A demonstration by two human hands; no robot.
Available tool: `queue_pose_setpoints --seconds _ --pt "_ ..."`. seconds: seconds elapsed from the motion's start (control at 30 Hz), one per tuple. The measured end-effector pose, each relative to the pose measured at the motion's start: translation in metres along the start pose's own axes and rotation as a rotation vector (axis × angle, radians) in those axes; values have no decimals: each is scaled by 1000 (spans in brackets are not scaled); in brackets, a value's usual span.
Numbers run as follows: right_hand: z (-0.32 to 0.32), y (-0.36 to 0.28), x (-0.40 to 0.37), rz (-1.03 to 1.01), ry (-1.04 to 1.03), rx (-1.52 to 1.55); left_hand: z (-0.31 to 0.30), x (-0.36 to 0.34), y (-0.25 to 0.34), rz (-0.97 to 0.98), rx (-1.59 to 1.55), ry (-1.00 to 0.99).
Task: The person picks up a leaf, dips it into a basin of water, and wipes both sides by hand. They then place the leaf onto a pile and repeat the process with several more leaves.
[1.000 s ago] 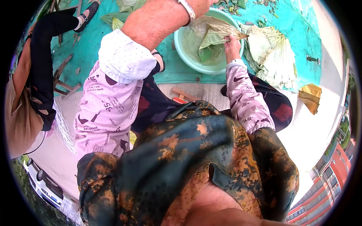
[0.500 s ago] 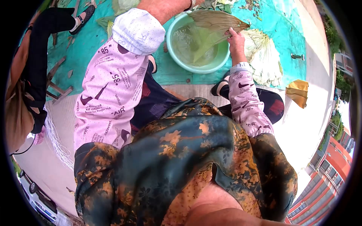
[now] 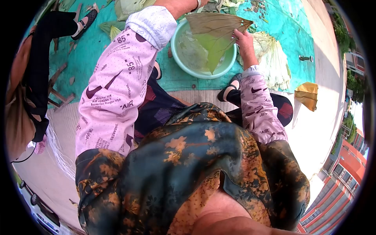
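Pinching the leaf (image 3: pixel 214 27) near one end, the right hand (image 3: pixel 245 42) grips narrowly; the left hand's grip is unseen.

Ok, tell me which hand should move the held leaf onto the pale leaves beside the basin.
Right, I'd judge: the right hand pinches the leaf near its narrow end, close beside the pale leaves. The left forearm runs off the picture's top edge, farther from those leaves.

There was one basin (image 3: pixel 201 74), one hand (image 3: pixel 245 45), two sleeves (image 3: pixel 111 94), three shoes (image 3: pixel 91 17), one car (image 3: pixel 31 207), seemingly four or more leaves (image 3: pixel 215 25).
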State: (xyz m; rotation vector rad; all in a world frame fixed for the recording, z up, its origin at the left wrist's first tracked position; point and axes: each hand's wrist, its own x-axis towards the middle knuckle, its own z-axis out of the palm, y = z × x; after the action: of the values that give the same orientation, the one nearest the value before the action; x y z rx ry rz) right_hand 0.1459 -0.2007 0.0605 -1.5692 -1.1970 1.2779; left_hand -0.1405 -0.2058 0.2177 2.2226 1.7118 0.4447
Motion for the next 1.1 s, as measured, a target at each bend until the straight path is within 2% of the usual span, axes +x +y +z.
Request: queue_pose_setpoints --seconds 0.13,0.23,0.27,0.37,0.47,0.5,0.53,0.57,0.6,0.67,0.7,0.77,0.83,0.93,1.03,1.1 --pt "5 -20 -12 -36 -100 2 52 18 -16 87 72 -39" --pt "5 -35 -19 -117 -138 -75 86 25 -23 65 15 15" --pt "5 -39 -22 -141 -129 -140 87 35 -20 -18 77 -272" --pt "6 -47 -28 -161 -150 -186 120 27 -21 -10 110 -110" --pt "9 -51 -39 -145 -186 -171 136 17 -32 -84 -31 -222" --pt "8 -53 -40 -144 -181 -163 148 16 -43 -30 -107 -183" --pt "7 -45 -35 -133 -191 -153 158 21 -54 10 -139 -238" --pt "7 -33 -30 -124 -200 -141 168 20 -63 -9 -207 -232" --pt "7 -24 -27 -90 -199 -138 164 22 -63 -73 -176 -332" --pt "4 -8 -25 -50 -183 -100 180 21 -67 -66 -153 -244" --pt "8 -2 -30 -45 -168 -69 178 19 -65 -128 -196 -255" --pt "14 29 -32 -67 -157 89 186 19 -75 -86 -202 -226" --pt "15 55 -38 218 -158 -32 185 14 -75 -126 -258 -192" --pt "16 87 -41 335 -311 -214 195 13 -86 -151 -271 -182" --pt "25 89 -42 240 -208 -246 205 12 -102 -192 -254 -135" --pt "23 83 -30 106 -136 -280 208 17 -113 -273 -364 -127"
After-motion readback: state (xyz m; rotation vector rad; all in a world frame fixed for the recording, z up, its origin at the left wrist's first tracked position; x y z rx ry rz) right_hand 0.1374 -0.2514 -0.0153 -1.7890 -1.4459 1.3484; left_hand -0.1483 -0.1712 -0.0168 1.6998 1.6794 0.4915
